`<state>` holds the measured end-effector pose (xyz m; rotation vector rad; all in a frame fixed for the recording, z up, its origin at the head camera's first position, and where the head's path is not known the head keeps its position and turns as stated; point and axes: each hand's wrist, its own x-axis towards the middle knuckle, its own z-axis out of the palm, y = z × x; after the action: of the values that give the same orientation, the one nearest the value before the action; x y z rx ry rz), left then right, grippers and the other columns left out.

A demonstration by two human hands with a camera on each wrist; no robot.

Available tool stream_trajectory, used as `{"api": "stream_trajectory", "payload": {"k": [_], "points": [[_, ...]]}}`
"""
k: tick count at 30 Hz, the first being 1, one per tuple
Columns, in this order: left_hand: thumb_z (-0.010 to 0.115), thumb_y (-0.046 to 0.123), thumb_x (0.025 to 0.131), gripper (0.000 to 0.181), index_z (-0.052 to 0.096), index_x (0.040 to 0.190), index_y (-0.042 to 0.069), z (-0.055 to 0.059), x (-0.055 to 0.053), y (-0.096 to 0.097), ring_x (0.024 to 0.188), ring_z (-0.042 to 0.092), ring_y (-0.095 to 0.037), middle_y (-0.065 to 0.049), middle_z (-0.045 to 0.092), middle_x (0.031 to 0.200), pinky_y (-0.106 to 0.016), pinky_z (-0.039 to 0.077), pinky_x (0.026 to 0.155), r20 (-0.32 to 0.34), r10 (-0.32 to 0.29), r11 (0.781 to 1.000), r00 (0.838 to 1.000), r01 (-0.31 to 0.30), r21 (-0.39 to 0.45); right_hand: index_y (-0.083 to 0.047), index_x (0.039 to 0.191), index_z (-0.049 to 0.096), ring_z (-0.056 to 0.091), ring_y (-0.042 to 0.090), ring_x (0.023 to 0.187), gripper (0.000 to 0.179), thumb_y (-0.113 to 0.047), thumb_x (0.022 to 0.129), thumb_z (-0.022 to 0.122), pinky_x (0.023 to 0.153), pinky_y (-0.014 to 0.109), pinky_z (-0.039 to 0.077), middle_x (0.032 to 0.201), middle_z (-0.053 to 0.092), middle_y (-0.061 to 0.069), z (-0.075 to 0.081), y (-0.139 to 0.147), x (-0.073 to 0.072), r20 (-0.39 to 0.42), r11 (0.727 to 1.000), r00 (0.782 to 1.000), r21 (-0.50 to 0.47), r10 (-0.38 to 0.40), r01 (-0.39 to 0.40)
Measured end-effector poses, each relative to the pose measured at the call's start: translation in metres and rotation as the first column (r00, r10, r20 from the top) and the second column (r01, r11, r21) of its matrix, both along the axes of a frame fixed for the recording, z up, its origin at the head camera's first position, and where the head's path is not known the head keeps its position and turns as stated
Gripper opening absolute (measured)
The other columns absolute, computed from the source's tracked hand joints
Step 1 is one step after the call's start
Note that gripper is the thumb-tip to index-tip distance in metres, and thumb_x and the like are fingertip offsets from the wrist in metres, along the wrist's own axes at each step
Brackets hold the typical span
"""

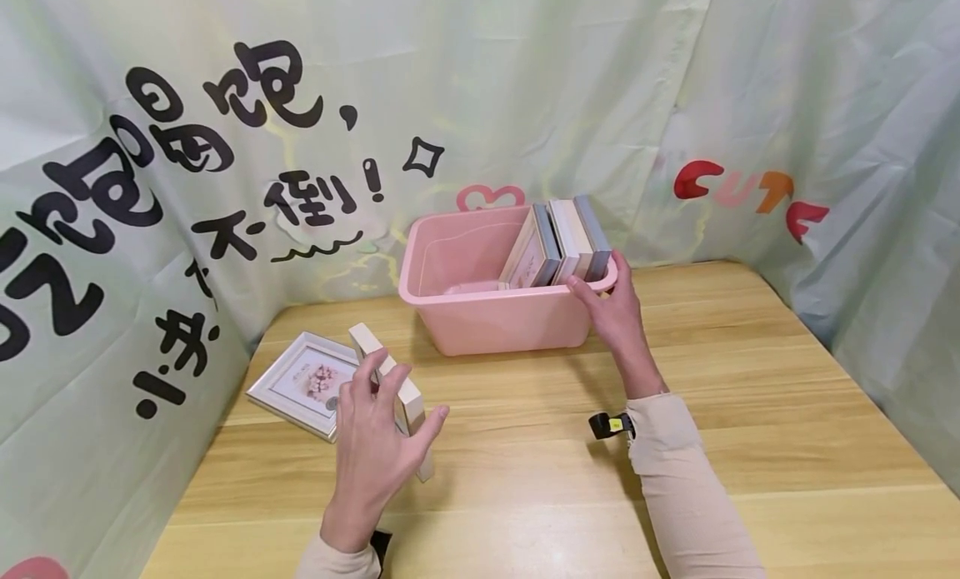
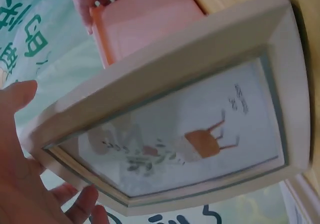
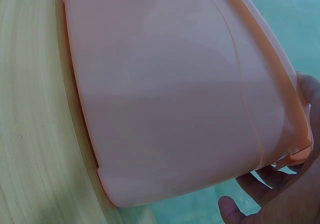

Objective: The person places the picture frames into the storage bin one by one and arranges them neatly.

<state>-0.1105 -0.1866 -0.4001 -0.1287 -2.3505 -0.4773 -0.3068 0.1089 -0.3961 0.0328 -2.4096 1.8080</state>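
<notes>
My left hand (image 1: 371, 437) reaches around the near end of a cream picture frame (image 1: 409, 400), its thumb spread away from the frame. The frame stands tilted on its edge, and its print of a plant in a brown footed pot (image 2: 202, 141) faces the palm in the left wrist view. Beside it a whitish picture frame (image 1: 288, 383) with a pink flower print lies face up, partly hidden. My right hand (image 1: 618, 312) grips the rim at the right end of a pink plastic bin (image 1: 502, 325), thumb over the front corner. Several picture frames (image 1: 566, 242) stand on edge inside the bin's right half.
The wooden table (image 1: 517, 471) carries everything. A pale green curtain (image 1: 525, 79) with black lettering and a coloured "CUTE" hangs close behind the bin and along both sides. A black strap (image 1: 609, 425) with a yellow label sits by the right cuff.
</notes>
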Motion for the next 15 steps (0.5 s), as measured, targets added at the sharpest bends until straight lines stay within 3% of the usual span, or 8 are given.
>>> {"api": "stream_trajectory", "payload": {"k": [4,7,11,15], "points": [[0.073,0.057,0.069,0.066,0.06,0.118,0.015,0.004,-0.001,0.002,0.107,0.046,-0.039,-0.019,0.041,0.143,-0.049,0.037,0.077,-0.005,0.084,0.996,0.996,-0.084,0.009,-0.023,0.157,0.006,0.03,0.031,0.143,0.102,-0.055,0.083,0.068,0.117,0.05,0.026,0.159,0.025,0.011,0.0,-0.001,0.001,0.003,1.0,1.0,-0.003,0.001,-0.001],[0.074,0.056,0.07,0.063,0.061,0.114,0.013,0.011,-0.001,0.003,0.111,0.047,-0.042,-0.025,0.036,0.145,-0.055,0.04,0.083,0.028,0.133,0.989,0.991,-0.134,0.06,-0.022,0.157,0.006,0.03,0.031,0.143,0.102,-0.054,0.083,0.068,0.117,0.05,0.026,0.159,0.026,0.012,0.0,-0.001,0.001,0.003,1.0,1.0,-0.002,0.001,-0.001],[0.071,0.048,0.079,0.051,0.061,0.11,0.009,0.026,0.001,0.004,0.115,0.047,-0.042,-0.027,0.029,0.148,-0.058,0.042,0.089,0.154,0.171,0.966,0.973,-0.196,0.169,-0.024,0.157,0.005,0.031,0.03,0.143,0.1,-0.054,0.084,0.067,0.116,0.05,0.026,0.159,0.026,0.012,0.0,-0.001,0.0,0.001,1.0,1.0,0.0,0.002,-0.002],[0.064,0.041,0.088,0.04,0.061,0.11,0.007,0.042,0.001,-0.002,0.122,0.045,-0.046,-0.024,0.024,0.15,-0.058,0.042,0.094,0.317,0.15,0.941,0.936,-0.233,0.245,-0.024,0.157,0.004,0.031,0.03,0.143,0.1,-0.054,0.084,0.066,0.116,0.05,0.027,0.159,0.026,0.012,0.0,0.0,0.0,0.002,1.0,1.0,0.002,0.003,-0.003]]}}
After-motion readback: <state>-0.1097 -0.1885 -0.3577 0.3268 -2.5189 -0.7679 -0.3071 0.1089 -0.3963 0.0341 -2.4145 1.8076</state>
